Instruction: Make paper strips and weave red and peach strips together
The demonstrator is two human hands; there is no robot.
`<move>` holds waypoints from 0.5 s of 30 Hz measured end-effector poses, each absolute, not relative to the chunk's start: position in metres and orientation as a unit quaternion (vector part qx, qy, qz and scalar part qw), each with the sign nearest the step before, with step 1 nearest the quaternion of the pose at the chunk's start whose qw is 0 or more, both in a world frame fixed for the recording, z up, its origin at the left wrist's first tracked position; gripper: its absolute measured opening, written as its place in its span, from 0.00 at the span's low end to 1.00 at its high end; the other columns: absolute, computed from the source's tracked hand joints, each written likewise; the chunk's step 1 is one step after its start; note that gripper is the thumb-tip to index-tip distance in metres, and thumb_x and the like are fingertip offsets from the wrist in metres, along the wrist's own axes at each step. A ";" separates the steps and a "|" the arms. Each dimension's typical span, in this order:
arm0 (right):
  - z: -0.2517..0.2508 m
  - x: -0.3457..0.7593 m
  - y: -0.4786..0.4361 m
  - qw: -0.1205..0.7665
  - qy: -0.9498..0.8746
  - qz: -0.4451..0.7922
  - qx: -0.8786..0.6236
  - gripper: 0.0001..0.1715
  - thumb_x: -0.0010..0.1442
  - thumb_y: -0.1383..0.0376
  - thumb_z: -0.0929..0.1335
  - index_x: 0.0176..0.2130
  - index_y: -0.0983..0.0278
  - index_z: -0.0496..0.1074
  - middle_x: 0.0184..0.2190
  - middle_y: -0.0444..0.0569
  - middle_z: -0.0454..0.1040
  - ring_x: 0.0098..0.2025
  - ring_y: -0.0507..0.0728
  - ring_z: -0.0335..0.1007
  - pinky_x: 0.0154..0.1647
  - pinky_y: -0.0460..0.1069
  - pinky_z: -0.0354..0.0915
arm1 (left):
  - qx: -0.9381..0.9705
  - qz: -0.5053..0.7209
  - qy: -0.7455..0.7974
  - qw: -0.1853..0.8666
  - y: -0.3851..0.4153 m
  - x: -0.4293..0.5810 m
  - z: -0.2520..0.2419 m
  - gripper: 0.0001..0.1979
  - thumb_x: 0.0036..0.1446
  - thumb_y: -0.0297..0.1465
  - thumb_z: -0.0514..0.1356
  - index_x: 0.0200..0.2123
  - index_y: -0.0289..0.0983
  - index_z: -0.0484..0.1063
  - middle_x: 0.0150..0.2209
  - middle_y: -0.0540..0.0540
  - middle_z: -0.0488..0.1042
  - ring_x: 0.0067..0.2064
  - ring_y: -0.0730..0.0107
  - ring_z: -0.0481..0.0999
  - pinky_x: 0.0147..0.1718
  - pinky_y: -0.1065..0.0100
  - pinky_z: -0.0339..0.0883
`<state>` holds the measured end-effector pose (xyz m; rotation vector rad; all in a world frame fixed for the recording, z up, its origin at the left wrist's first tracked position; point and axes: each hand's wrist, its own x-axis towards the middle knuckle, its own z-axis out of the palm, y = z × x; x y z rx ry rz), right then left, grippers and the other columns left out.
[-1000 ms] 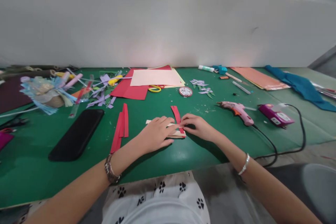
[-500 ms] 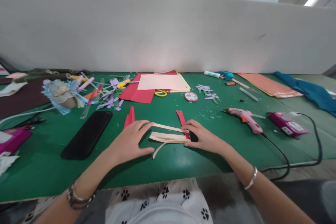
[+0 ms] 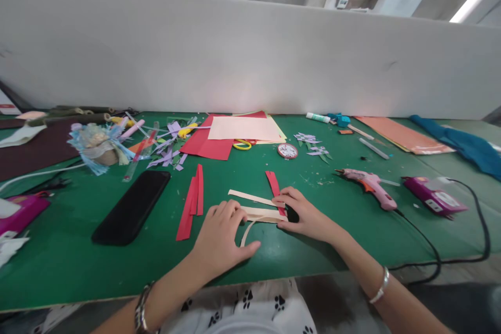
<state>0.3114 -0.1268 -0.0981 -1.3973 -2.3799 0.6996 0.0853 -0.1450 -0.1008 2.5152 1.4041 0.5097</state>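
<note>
Cream paper strips (image 3: 264,213) lie side by side on the table in front of me, one of them curling toward the table's front edge. A single cream strip (image 3: 250,197) lies just beyond them. At their right ends a red paper strip (image 3: 273,183) crosses them. My right hand (image 3: 305,216) holds this crossing, fingertips on the far strip and thumb on the nearer ones. Over the left ends of the nearer strips rests my left hand (image 3: 221,235), its thumb spread away and nothing gripped. More red strips (image 3: 191,203) lie to its left.
A black phone (image 3: 133,206) lies at left, near purple paper scraps (image 3: 168,148). Coloured sheets (image 3: 242,129), yellow-handled scissors (image 3: 242,144) and a round pin case (image 3: 287,151) are farther back. At right are a pink glue gun (image 3: 370,185) and a magenta box (image 3: 434,195) with a cord.
My left hand has moved right and nearer, from beside the far strip onto the left ends of the nearer strips, uncovering the red strips. My right hand stays at the crossing.
</note>
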 end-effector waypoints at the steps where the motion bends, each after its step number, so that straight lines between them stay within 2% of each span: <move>1: -0.098 0.311 -0.127 0.148 -0.827 0.243 -0.485 0.23 0.50 0.60 0.66 0.45 0.64 0.62 0.45 0.53 0.59 0.49 0.57 0.56 0.53 0.54 0.55 | 0.853 0.169 0.484 0.101 -0.145 0.088 -0.100 0.11 0.44 0.36 0.59 0.30 0.36 0.66 0.33 0.47 0.67 0.38 0.63 0.66 0.37 0.61 0.58; 4: -0.097 0.311 -0.126 0.150 -0.826 0.245 -0.484 0.23 0.50 0.61 0.67 0.45 0.64 0.62 0.45 0.53 0.59 0.50 0.57 0.56 0.53 0.54 0.55 | 0.856 0.163 0.487 0.063 -0.144 0.092 -0.097 0.02 0.49 0.29 0.54 0.27 0.37 0.66 0.31 0.50 0.68 0.35 0.67 0.66 0.36 0.63 0.55; 7: -0.096 0.310 -0.127 0.152 -0.825 0.251 -0.483 0.23 0.49 0.61 0.67 0.45 0.64 0.63 0.45 0.53 0.59 0.49 0.57 0.57 0.53 0.54 0.55 | 0.870 0.156 0.467 0.036 -0.141 0.092 -0.095 0.07 0.52 0.24 0.50 0.27 0.38 0.66 0.31 0.51 0.69 0.34 0.69 0.67 0.36 0.64 0.52; 12: -0.095 0.310 -0.127 0.153 -0.823 0.257 -0.483 0.21 0.48 0.62 0.67 0.43 0.63 0.64 0.43 0.52 0.59 0.48 0.57 0.57 0.52 0.53 0.55 | 0.887 0.148 0.437 -0.016 -0.134 0.084 -0.088 0.10 0.52 0.19 0.48 0.29 0.38 0.65 0.30 0.51 0.70 0.34 0.69 0.67 0.37 0.63 0.51; 15: -0.097 0.311 -0.127 0.163 -0.823 0.256 -0.480 0.22 0.47 0.63 0.68 0.44 0.63 0.64 0.44 0.51 0.59 0.49 0.57 0.57 0.52 0.53 0.56 | 0.894 0.134 0.427 -0.006 -0.128 0.077 -0.088 0.11 0.52 0.19 0.47 0.29 0.38 0.65 0.30 0.51 0.70 0.34 0.68 0.67 0.39 0.62 0.51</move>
